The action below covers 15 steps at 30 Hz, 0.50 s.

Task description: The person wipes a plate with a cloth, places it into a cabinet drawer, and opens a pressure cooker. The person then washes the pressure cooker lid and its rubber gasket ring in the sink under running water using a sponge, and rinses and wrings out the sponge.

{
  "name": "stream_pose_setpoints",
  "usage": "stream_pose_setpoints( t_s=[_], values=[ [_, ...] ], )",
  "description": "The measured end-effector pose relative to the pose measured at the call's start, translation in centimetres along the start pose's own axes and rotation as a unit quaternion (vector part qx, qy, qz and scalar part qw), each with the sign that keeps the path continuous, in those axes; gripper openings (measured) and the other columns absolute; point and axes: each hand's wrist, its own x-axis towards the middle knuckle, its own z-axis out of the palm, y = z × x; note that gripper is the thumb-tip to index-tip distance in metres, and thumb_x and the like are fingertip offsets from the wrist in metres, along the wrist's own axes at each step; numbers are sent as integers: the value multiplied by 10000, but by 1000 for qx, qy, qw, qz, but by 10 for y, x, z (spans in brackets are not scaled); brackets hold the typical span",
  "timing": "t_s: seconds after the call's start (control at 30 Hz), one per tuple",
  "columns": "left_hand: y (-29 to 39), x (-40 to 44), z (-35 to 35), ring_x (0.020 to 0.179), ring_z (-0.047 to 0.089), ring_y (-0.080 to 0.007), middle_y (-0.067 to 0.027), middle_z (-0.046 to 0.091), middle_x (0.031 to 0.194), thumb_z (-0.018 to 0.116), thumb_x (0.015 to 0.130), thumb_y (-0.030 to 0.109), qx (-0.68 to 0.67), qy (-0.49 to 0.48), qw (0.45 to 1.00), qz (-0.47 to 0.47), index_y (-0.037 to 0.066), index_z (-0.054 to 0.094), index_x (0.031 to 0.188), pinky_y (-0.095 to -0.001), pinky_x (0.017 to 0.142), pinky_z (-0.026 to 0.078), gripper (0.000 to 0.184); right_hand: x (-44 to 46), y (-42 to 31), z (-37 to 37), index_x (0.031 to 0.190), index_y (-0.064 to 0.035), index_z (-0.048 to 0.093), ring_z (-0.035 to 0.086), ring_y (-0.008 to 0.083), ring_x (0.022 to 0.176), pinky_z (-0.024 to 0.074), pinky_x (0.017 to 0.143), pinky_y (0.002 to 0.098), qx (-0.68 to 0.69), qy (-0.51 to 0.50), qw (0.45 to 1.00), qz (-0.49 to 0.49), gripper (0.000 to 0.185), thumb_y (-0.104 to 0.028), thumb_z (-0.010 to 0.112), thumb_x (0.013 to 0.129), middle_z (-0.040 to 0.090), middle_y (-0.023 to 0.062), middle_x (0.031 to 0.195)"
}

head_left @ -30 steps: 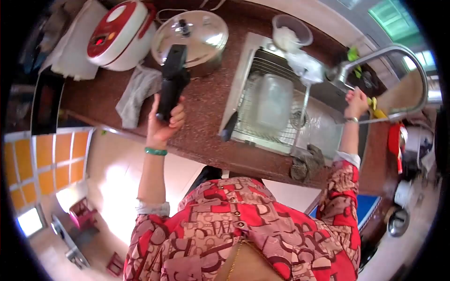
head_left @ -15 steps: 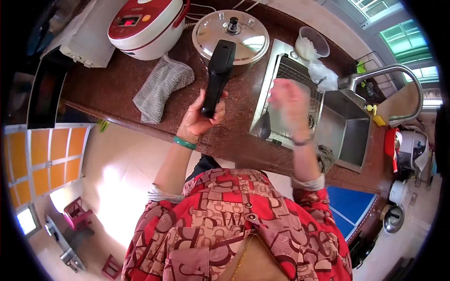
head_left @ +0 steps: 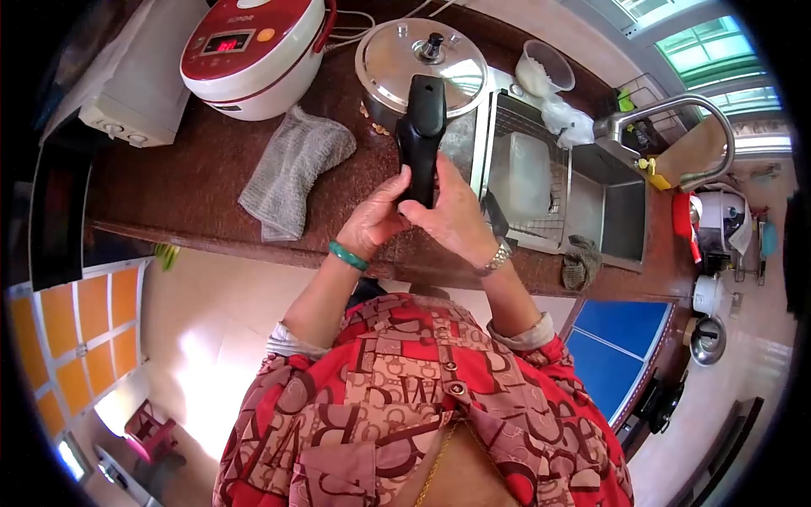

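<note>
A silver pressure cooker (head_left: 401, 63) with a domed lid and a black knob stands on the counter. Its long black handle (head_left: 421, 127) points towards me. My left hand (head_left: 378, 215) is closed around the near end from the left, thumb along its side. From the right, my right hand (head_left: 456, 215) is closed on the same end, its thumb reaching across. The handle and hands hide some of the fingertips. A green bangle (head_left: 348, 255) circles the left wrist, a metal watch (head_left: 497, 256) the right.
Left of the cooker are a grey cloth (head_left: 297, 173) and a red-and-white rice cooker (head_left: 253, 63). On the right is a sink (head_left: 621, 211) with a rack (head_left: 528, 127) holding a translucent container (head_left: 518, 177). A faucet (head_left: 667, 106) arches over it. A clear bowl (head_left: 557, 68) stands behind.
My right hand has come left from over the sink rack and closed on the cooker's handle. My left hand stays on it. The view has shifted slightly.
</note>
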Motion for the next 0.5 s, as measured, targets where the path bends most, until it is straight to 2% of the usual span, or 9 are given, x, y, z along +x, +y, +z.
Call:
stream_pose_setpoints(
  t_s=[0.03, 0.07, 0.17, 0.2, 0.23, 0.27, 0.33, 0.4, 0.5],
  values=[
    [0, 1, 2, 933, 566, -156, -26, 579, 1071, 570, 850, 373, 27, 9, 1000, -5, 81, 528, 1144, -294, 774, 470, 416, 0, 2, -3, 1183, -26, 400, 527, 380, 948, 437, 799, 419, -1, 3, 1000, 2, 607, -234, 647, 669, 522, 215, 1017],
    [0, 4, 6, 814, 578, -144, -23, 599, 944, 593, 841, 359, 54, 49, 997, 4, 67, 547, 1074, -274, 667, 472, 376, 0, 4, -6, 1177, -20, 407, 520, 376, 966, 433, 806, 417, 1, -2, 1000, 21, 589, -207, 634, 667, 518, 220, 1025],
    [4, 11, -2, 805, 583, -141, -12, 607, 951, 605, 839, 323, 125, 4, 992, -13, 69, 558, 1081, -272, 654, 480, 354, -1, 9, -12, 1113, -2, 451, 551, 372, 914, 448, 769, 408, 20, 13, 999, 27, 500, -164, 616, 670, 559, 214, 941],
    [3, 10, 2, 630, 543, -134, -6, 586, 768, 584, 849, 360, 167, 16, 986, -1, 65, 558, 973, -253, 508, 424, 321, -2, 5, -16, 1077, -1, 463, 574, 362, 850, 460, 735, 398, 41, 15, 998, 54, 457, -157, 611, 673, 576, 201, 873],
    [3, 10, 4, 630, 543, -134, -6, 586, 768, 584, 849, 360, 168, 15, 986, -1, 65, 558, 973, -253, 508, 424, 321, -2, 3, -17, 1041, 1, 475, 597, 351, 786, 472, 701, 388, 62, 15, 995, 81, 415, -149, 605, 677, 594, 188, 805],
    [4, 8, 7, 591, 520, -135, -10, 558, 705, 564, 855, 383, 146, 26, 989, -5, 65, 542, 920, -255, 493, 409, 325, -1, -1, -17, 964, 5, 493, 614, 315, 680, 480, 652, 369, 40, 75, 995, 50, 352, -146, 614, 670, 601, 154, 697],
    [6, 4, 19, 504, 464, -140, -20, 473, 570, 511, 869, 444, 146, 75, 987, 0, 74, 483, 800, -257, 456, 375, 377, 7, 29, -14, 947, 9, 495, 618, 287, 653, 482, 633, 360, 25, 84, 993, 81, 345, -143, 618, 663, 601, 155, 693],
    [5, 5, 16, 495, 469, -138, -25, 481, 566, 528, 857, 451, 151, 71, 986, 3, 76, 481, 801, -259, 444, 384, 382, 12, 35, -17, 898, 29, 499, 605, 230, 528, 481, 538, 332, 45, 83, 983, 158, 335, -152, 630, 648, 589, 153, 638],
    [4, 5, 17, 481, 471, -138, -29, 486, 561, 545, 847, 452, 166, 65, 984, 13, 78, 478, 804, -262, 428, 390, 382, 20, 28, -23, 870, 36, 489, 572, 189, 448, 462, 454, 308, 38, 65, 987, 144, 315, -135, 635, 650, 566, 124, 588]
  ],
)
